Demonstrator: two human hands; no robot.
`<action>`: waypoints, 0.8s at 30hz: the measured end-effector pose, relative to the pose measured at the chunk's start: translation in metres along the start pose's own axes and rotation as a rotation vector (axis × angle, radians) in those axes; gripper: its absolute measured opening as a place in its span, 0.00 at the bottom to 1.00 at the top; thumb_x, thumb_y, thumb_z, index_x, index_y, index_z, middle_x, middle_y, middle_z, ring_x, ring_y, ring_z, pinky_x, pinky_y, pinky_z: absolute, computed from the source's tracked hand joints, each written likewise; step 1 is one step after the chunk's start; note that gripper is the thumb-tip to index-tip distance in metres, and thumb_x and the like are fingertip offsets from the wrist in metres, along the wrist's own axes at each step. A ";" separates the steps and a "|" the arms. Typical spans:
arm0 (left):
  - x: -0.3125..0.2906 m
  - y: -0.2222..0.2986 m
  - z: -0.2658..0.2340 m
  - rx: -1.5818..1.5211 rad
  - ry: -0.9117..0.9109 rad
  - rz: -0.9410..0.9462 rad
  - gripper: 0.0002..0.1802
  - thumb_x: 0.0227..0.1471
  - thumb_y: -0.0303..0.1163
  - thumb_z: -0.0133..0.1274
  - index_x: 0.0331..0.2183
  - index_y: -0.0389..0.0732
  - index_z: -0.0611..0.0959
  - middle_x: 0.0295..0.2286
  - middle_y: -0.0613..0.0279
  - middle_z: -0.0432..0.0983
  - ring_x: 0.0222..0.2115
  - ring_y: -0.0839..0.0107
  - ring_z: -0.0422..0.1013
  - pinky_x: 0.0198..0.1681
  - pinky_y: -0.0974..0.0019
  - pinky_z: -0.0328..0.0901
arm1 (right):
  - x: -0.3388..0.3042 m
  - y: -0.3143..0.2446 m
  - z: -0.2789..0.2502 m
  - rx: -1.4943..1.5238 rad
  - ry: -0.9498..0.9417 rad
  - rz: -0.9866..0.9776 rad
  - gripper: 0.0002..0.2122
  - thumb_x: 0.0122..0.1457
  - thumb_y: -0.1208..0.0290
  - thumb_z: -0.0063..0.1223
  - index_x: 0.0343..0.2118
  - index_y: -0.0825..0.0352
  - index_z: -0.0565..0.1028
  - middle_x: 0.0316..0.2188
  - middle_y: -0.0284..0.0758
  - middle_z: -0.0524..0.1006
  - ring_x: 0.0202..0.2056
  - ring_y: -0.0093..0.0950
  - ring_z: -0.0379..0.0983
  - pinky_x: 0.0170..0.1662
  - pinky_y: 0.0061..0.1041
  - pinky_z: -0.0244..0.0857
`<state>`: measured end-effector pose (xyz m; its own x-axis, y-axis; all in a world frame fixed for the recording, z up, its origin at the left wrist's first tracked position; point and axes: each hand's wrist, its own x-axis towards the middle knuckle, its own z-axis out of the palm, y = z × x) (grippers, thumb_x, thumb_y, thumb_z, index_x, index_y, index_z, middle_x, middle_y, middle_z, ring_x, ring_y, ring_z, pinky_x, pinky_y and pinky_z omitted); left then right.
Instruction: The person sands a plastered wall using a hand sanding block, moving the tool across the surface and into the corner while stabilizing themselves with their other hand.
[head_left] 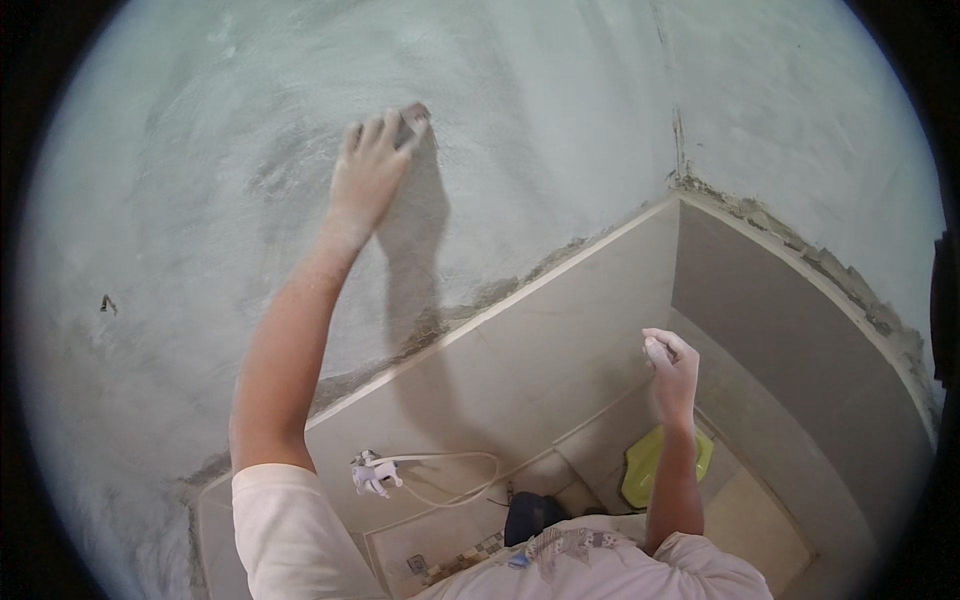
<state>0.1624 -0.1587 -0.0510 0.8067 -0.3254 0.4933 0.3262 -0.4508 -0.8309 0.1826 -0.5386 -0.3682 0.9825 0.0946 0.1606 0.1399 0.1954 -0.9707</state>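
High on the plastered wall (540, 130), my left arm stretches out and my left hand (370, 180) grips a small reddish-brown piece, which looks like folded sandpaper (415, 113). Fingers and thumb press it against the grey-white, smeared plaster, and dust whitens the skin. My fingers cover most of the piece. Lower down at the right, my right hand (672, 372) hangs in the air with its fingers curled in and the thumb against them. Whatever may be inside it is hidden. Pale dust coats this hand too.
Grey wall tiles (560, 290) begin below a rough plaster edge and turn at the corner (680, 195). Beneath me are a white tap fitting (375, 475) with a looped hose (495, 470), a yellow-green plastic stool (640, 470) and a dark item (532, 515).
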 end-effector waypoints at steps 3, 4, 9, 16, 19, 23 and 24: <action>0.029 -0.024 -0.009 0.005 0.073 -0.215 0.39 0.59 0.16 0.54 0.69 0.53 0.69 0.61 0.55 0.68 0.57 0.62 0.68 0.60 0.48 0.64 | 0.000 0.006 -0.008 0.005 0.003 0.037 0.09 0.66 0.73 0.58 0.44 0.72 0.84 0.28 0.22 0.75 0.30 0.12 0.66 0.33 0.17 0.59; 0.035 -0.023 -0.008 -0.111 0.083 -0.401 0.40 0.58 0.15 0.55 0.68 0.51 0.70 0.62 0.54 0.67 0.56 0.63 0.68 0.60 0.47 0.65 | 0.001 0.009 -0.010 -0.006 0.002 0.063 0.09 0.66 0.73 0.58 0.43 0.72 0.84 0.29 0.22 0.77 0.30 0.13 0.66 0.34 0.17 0.60; 0.020 0.107 0.021 -0.260 -0.045 0.020 0.39 0.58 0.18 0.58 0.68 0.53 0.70 0.66 0.52 0.62 0.61 0.51 0.66 0.69 0.40 0.58 | 0.018 0.022 -0.022 -0.015 0.022 0.012 0.10 0.66 0.72 0.58 0.44 0.72 0.84 0.28 0.21 0.76 0.30 0.12 0.64 0.34 0.17 0.59; 0.003 0.137 0.051 -0.372 -0.034 0.077 0.40 0.58 0.23 0.59 0.68 0.60 0.71 0.62 0.54 0.66 0.61 0.57 0.64 0.68 0.48 0.59 | 0.034 0.032 -0.042 -0.075 0.030 0.101 0.09 0.67 0.74 0.58 0.44 0.73 0.83 0.27 0.23 0.74 0.28 0.13 0.65 0.31 0.17 0.59; 0.032 0.130 0.027 -0.362 0.174 -0.241 0.33 0.61 0.28 0.58 0.65 0.61 0.75 0.59 0.57 0.69 0.58 0.61 0.64 0.63 0.50 0.59 | 0.056 0.051 -0.054 -0.076 0.113 0.164 0.09 0.66 0.74 0.58 0.44 0.73 0.84 0.27 0.25 0.76 0.27 0.14 0.66 0.31 0.18 0.60; 0.007 0.187 0.064 -0.376 0.188 -0.267 0.34 0.58 0.29 0.58 0.64 0.62 0.77 0.59 0.58 0.71 0.54 0.62 0.63 0.56 0.53 0.56 | 0.068 0.052 -0.026 -0.074 0.096 0.104 0.09 0.65 0.73 0.59 0.42 0.73 0.84 0.30 0.27 0.80 0.29 0.16 0.69 0.35 0.19 0.64; -0.003 0.202 0.066 -0.391 0.170 -0.170 0.36 0.56 0.28 0.60 0.65 0.62 0.76 0.59 0.58 0.71 0.53 0.61 0.64 0.55 0.54 0.57 | 0.071 0.048 -0.019 -0.056 0.055 0.103 0.10 0.64 0.71 0.60 0.41 0.73 0.84 0.31 0.28 0.82 0.31 0.16 0.71 0.38 0.20 0.66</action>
<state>0.2585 -0.1937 -0.2371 0.6547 -0.3370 0.6766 0.2099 -0.7788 -0.5910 0.2610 -0.5408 -0.4070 0.9970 0.0578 0.0510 0.0430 0.1323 -0.9903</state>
